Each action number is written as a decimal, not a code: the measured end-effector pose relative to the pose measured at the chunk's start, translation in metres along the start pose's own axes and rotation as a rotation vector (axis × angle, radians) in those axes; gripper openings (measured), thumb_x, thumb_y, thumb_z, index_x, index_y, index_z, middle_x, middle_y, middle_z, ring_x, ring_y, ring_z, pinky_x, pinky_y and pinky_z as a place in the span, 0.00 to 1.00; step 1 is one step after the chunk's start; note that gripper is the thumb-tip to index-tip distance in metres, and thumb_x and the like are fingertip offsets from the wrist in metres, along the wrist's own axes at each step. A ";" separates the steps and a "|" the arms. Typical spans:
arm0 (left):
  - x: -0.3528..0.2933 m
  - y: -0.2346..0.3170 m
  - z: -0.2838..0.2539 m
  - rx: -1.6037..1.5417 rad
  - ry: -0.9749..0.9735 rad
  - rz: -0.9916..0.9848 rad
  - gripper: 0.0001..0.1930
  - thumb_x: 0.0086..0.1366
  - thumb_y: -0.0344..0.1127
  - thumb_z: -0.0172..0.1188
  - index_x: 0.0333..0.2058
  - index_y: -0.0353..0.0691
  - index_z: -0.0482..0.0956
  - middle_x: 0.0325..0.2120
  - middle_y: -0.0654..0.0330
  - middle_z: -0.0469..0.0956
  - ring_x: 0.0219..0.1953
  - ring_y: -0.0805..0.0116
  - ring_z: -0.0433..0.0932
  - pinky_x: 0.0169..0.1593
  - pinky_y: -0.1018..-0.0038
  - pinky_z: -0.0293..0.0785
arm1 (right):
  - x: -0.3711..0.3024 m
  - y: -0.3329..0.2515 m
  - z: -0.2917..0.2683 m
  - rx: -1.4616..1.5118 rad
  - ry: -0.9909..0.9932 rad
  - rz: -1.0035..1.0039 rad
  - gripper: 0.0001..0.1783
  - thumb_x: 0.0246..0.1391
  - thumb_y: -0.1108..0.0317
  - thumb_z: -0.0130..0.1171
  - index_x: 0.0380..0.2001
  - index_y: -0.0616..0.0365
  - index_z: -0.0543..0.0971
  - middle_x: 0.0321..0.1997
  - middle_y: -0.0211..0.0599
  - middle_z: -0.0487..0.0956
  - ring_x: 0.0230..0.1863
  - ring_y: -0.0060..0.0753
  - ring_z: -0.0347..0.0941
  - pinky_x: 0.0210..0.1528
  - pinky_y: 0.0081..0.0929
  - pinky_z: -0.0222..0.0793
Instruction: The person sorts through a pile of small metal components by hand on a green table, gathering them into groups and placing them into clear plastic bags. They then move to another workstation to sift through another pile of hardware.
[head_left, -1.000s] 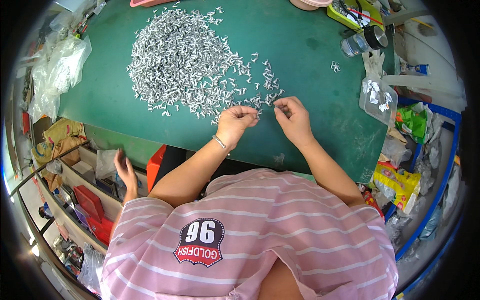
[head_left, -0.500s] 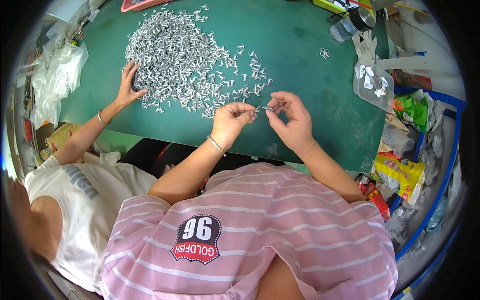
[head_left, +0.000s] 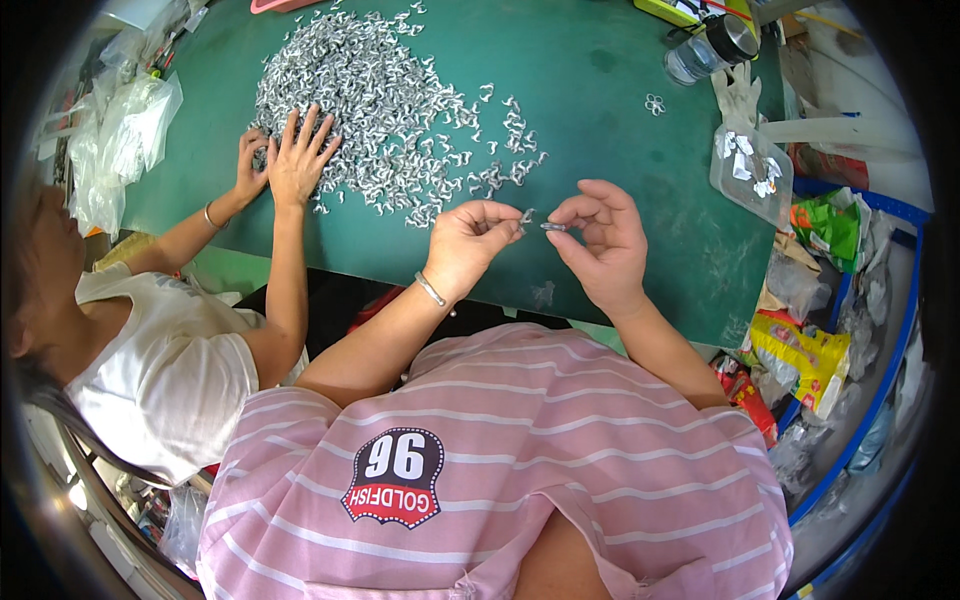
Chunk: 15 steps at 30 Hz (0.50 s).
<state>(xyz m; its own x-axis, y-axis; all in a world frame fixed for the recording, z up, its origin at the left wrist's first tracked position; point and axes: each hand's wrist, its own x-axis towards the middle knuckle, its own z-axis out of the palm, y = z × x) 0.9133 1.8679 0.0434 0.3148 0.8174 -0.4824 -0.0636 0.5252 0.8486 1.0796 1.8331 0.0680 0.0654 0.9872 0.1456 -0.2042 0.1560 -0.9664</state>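
Note:
Above the near part of the green table, my left hand (head_left: pixel 467 245) pinches a small curved silver metal piece (head_left: pixel 528 215) between thumb and forefinger. Just to its right, my right hand (head_left: pixel 606 245) grips another small metal piece (head_left: pixel 552 227) in thumb and fingertips, its other fingers curled loosely. A narrow gap separates the two pieces. Beyond my hands lies a large pile of similar curved metal pieces (head_left: pixel 350 95), with several scattered toward the right. What exact kind of part they are, I cannot make out.
At the left, a co-worker's two hands (head_left: pixel 296 160) touch the pile's edge. The green table (head_left: pixel 650 180) bears a bottle (head_left: pixel 710 48), a white glove (head_left: pixel 735 92), a clear plastic tray (head_left: pixel 745 195) and a small ring-shaped cluster (head_left: pixel 654 104). Plastic bags (head_left: pixel 140 125) hang left; a blue-framed rack (head_left: pixel 880 370) stands right.
My hands have drawn apart, so the metal pieces that met between my fingers now show separately. The co-worker has leaned in, and a second hand of theirs now rests on the pile.

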 end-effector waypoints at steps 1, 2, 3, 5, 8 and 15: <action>-0.001 0.001 0.000 -0.005 -0.003 -0.002 0.05 0.57 0.22 0.57 0.33 0.31 0.77 0.26 0.60 0.78 0.29 0.76 0.77 0.36 0.82 0.74 | -0.001 -0.001 0.000 0.011 0.002 0.006 0.31 0.43 0.86 0.57 0.51 0.62 0.60 0.35 0.38 0.73 0.38 0.25 0.71 0.39 0.22 0.67; -0.002 0.002 0.000 -0.009 -0.007 -0.005 0.05 0.57 0.22 0.57 0.33 0.31 0.77 0.26 0.60 0.78 0.29 0.76 0.77 0.36 0.82 0.74 | -0.001 -0.003 0.001 0.042 0.019 0.024 0.29 0.43 0.86 0.57 0.50 0.62 0.62 0.35 0.37 0.73 0.39 0.25 0.71 0.39 0.21 0.67; -0.003 0.002 0.000 0.005 0.001 -0.009 0.05 0.57 0.22 0.57 0.33 0.31 0.77 0.26 0.60 0.78 0.29 0.76 0.77 0.36 0.82 0.74 | -0.002 -0.004 0.002 0.073 0.036 0.042 0.27 0.43 0.85 0.57 0.48 0.63 0.64 0.35 0.37 0.73 0.39 0.25 0.71 0.39 0.21 0.67; -0.003 0.004 -0.002 0.034 0.015 -0.013 0.05 0.57 0.23 0.57 0.33 0.31 0.77 0.26 0.60 0.78 0.29 0.76 0.77 0.36 0.83 0.74 | -0.001 -0.003 0.001 0.003 0.023 0.060 0.21 0.43 0.84 0.58 0.43 0.64 0.68 0.34 0.36 0.74 0.38 0.25 0.71 0.38 0.21 0.67; -0.005 -0.001 -0.005 0.003 0.040 -0.027 0.04 0.57 0.23 0.57 0.32 0.30 0.77 0.26 0.60 0.78 0.29 0.76 0.77 0.36 0.83 0.73 | -0.002 0.026 -0.015 -0.246 0.019 0.162 0.10 0.44 0.82 0.58 0.34 0.64 0.74 0.33 0.34 0.74 0.35 0.23 0.71 0.36 0.20 0.68; -0.009 -0.012 -0.026 0.012 0.142 -0.059 0.05 0.57 0.22 0.56 0.32 0.30 0.77 0.25 0.60 0.78 0.28 0.76 0.76 0.36 0.82 0.73 | -0.016 0.103 -0.023 -0.575 0.035 0.366 0.06 0.42 0.78 0.59 0.28 0.61 0.78 0.28 0.37 0.75 0.28 0.29 0.73 0.33 0.22 0.69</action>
<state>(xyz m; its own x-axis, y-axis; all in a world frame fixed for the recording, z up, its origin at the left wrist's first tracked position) 0.8862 1.8600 0.0320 0.1807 0.8109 -0.5566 -0.0375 0.5712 0.8199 1.0795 1.8331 -0.0390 0.1243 0.9699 -0.2094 0.3319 -0.2396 -0.9124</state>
